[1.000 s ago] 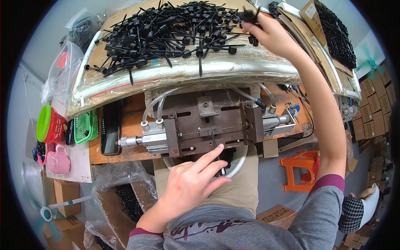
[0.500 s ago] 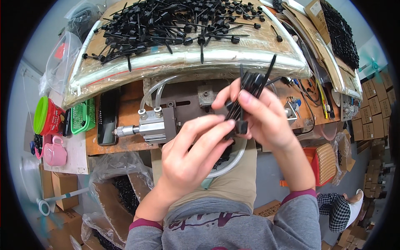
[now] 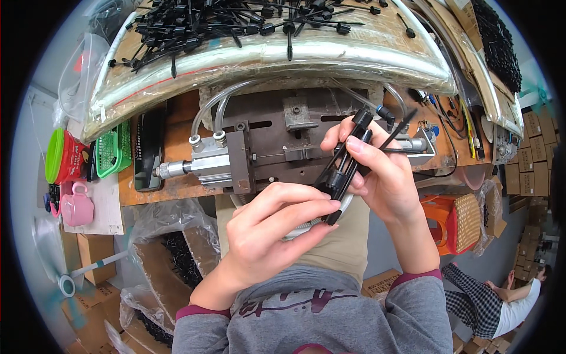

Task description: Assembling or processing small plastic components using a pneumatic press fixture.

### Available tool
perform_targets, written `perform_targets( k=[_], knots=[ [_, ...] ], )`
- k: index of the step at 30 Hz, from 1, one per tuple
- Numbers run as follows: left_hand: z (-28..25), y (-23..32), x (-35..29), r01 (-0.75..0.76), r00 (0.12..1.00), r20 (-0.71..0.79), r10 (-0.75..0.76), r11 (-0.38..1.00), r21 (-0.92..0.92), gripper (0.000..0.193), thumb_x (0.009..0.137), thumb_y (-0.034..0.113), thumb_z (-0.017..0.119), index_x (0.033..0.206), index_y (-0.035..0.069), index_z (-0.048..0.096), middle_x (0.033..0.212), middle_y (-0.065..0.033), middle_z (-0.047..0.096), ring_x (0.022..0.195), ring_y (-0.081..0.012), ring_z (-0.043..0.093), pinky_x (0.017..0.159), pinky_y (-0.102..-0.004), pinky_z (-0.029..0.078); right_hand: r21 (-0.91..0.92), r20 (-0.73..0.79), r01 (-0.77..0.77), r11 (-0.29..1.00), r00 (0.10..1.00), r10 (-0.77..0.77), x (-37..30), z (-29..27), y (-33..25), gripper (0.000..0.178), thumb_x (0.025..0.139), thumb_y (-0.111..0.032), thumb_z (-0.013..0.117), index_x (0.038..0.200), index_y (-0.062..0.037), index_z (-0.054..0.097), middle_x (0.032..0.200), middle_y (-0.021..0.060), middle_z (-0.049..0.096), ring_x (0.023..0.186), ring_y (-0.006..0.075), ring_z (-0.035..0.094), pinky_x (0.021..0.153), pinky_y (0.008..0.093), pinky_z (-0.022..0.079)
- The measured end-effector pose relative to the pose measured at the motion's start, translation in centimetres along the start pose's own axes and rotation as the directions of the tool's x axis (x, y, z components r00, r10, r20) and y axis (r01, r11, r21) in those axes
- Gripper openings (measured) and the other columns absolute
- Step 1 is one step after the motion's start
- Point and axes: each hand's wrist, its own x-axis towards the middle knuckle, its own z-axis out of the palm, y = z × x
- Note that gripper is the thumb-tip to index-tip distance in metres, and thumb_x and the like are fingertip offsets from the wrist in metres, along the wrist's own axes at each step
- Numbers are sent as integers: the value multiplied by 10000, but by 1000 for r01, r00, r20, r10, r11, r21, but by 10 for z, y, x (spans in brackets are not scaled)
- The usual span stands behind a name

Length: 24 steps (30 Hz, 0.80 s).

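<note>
Between my two hands, over my lap, is a small bunch of thin black plastic rods with cylindrical heads [image 3: 339, 180]. My right hand [image 3: 386, 177] pinches the bunch between thumb and fingers, and one long rod sticks out past the thumb to the upper right. The fingertips of my left hand [image 3: 277, 221] close on the lower end, where some heads show. More such rods with heads [image 3: 230, 20] lie heaped on the plastic-wrapped cardboard tray [image 3: 354, 62] ahead. Beneath my hands the metal fixture [image 3: 265, 153] on the bench is partly hidden.
On the left stand an air cylinder [image 3: 209, 165], a black tray [image 3: 152, 159], a green basket [image 3: 115, 153], a red tub [image 3: 71, 156] and a pink cup [image 3: 78, 206]. Lined boxes of black parts [image 3: 180, 253] sit lower left. At right are an orange stool [image 3: 451, 221] and another person [image 3: 501, 301].
The bunch has tilted, and my hands have shifted slightly, uncovering more of the fixture. The tray appears higher in view. The other person at right has changed posture, with an arm now showing.
</note>
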Motion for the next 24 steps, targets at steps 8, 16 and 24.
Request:
perform_targets(
  k=[8,16,24],
  knots=[
    [0,-3,-2,-2,999,34,2,1000,13,372,587,41,861,935,50,730,937,-83,687,855,-199,661,692,-284,539,23,-41,27,999,999,-26,-1,1,7,153,963,-151,565,1083,-58,544,1043,71,634,606,15,454,508,172,347],
    [-4,6,-10,80,995,70,-76,995,-55,331,607,40,862,908,36,726,923,-103,701,843,-208,678,702,-285,551,-14,-181,226,974,957,-225,-1,-6,3,138,985,-143,545,1094,-60,534,1039,69,632,637,21,450,534,180,362],
    [12,-17,-18,39,999,12,-45,953,300,297,616,67,836,876,16,700,1075,-130,690,765,-199,651,664,-293,537,-461,-210,468,754,768,-604,-12,-10,-1,118,983,-96,530,1071,-22,503,1107,117,612,634,36,472,546,194,409]
  ],
)
